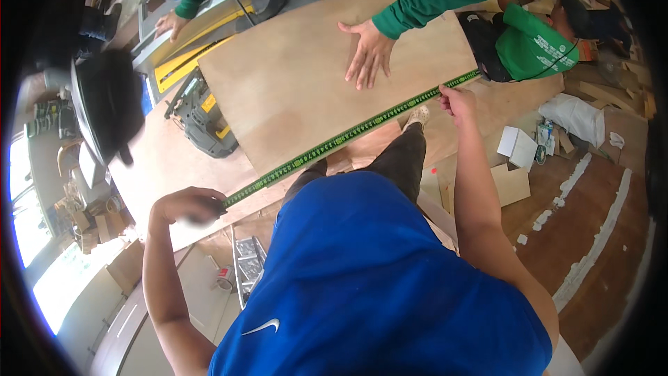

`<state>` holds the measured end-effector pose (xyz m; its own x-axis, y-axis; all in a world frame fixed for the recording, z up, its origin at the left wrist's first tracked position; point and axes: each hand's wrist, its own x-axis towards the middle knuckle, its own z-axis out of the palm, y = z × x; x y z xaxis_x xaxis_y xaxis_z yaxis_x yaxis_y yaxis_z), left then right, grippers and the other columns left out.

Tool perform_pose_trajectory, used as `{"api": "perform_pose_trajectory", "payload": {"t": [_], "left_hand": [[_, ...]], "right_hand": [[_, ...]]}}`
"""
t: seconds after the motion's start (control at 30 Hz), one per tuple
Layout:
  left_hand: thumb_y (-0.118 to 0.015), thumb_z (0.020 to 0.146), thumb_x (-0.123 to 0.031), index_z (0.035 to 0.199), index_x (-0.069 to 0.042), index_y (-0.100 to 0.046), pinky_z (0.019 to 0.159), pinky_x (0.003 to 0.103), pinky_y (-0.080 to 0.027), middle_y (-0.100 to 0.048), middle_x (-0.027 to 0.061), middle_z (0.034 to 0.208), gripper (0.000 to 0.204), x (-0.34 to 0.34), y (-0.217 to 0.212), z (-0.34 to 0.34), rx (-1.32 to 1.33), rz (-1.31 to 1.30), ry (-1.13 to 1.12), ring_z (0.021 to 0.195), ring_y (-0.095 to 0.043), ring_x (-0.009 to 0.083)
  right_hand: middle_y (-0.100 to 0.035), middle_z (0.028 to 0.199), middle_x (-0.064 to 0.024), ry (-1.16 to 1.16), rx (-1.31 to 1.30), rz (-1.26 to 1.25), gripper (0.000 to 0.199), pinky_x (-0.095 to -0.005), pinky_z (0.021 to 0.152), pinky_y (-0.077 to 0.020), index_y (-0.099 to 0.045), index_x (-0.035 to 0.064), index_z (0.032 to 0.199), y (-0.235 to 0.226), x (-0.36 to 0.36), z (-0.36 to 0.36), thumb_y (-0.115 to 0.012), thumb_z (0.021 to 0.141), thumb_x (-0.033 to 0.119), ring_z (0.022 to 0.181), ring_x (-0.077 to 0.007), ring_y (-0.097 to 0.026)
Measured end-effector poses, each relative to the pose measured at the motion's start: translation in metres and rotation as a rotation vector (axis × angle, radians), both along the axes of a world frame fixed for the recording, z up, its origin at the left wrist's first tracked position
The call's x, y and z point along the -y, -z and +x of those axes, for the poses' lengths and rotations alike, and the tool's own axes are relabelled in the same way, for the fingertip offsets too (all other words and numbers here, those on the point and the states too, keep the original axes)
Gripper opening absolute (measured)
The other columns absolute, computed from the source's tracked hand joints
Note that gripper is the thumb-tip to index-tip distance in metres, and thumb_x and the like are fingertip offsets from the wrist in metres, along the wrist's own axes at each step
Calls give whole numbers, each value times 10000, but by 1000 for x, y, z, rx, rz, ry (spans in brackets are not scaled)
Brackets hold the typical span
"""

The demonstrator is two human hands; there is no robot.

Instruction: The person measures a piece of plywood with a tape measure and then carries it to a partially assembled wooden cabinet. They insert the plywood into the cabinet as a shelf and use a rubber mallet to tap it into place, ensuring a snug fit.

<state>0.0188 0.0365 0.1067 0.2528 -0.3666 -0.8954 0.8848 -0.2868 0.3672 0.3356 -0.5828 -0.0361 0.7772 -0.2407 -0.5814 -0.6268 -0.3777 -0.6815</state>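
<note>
A green tape measure [341, 141] is stretched along the near edge of a plywood sheet [292, 69]. My left hand [189, 206] is closed around the tape's case, just past the sheet's near left corner; the case is mostly hidden by my fingers and blurred. With fingers pinched, my right hand [457, 103] grips the blade near its far right end. The blade's tip reaches close to the sheet's right corner. A co-worker's hand [369, 52] in a green sleeve lies spread flat on the sheet.
A dark power tool [202, 115] with yellow parts stands against the sheet's left edge. Beyond it lies a yellow level-like bar [184, 66]. Another person in a green shirt [536, 45] is low at the right. A stepladder [248, 264] stands below left, and a white box [516, 146] at right.
</note>
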Motion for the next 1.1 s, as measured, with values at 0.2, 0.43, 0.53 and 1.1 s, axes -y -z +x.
{"api": "perform_pose_trajectory", "payload": {"t": [0.2,0.43,0.53,1.1], "left_hand": [[-746,771,-132,1325,-12,-646,834,316,-552,-713,98,1074,576,-7,-18,12,83,-11,-75,930,-659,182],[-750,669,-272,1306,54,-614,846,331,-567,-721,133,1044,728,-32,-46,43,234,154,-87,915,-695,213],[-738,665,-277,1302,51,-617,830,315,-568,-726,130,1042,727,-24,-57,49,309,197,-149,901,-697,205],[-723,762,-195,1270,16,-659,812,293,-544,-715,74,1003,555,-48,-84,113,298,241,-162,881,-665,162]], "right_hand": [[-650,690,-18,36,150,152,228,-233,441,-360,-684,60,805,-35,-33,35,-791,901,236,537,-90,-572],[-654,700,-40,-23,244,199,233,-257,442,-372,-659,44,788,-11,-101,126,-789,900,201,537,-112,-583],[-661,701,-47,0,258,242,222,-263,447,-409,-652,49,779,-42,-119,138,-783,903,179,532,-115,-584],[-664,713,-104,17,270,105,199,-302,465,-473,-648,-20,822,18,-170,208,-785,897,103,557,-173,-611]]}}
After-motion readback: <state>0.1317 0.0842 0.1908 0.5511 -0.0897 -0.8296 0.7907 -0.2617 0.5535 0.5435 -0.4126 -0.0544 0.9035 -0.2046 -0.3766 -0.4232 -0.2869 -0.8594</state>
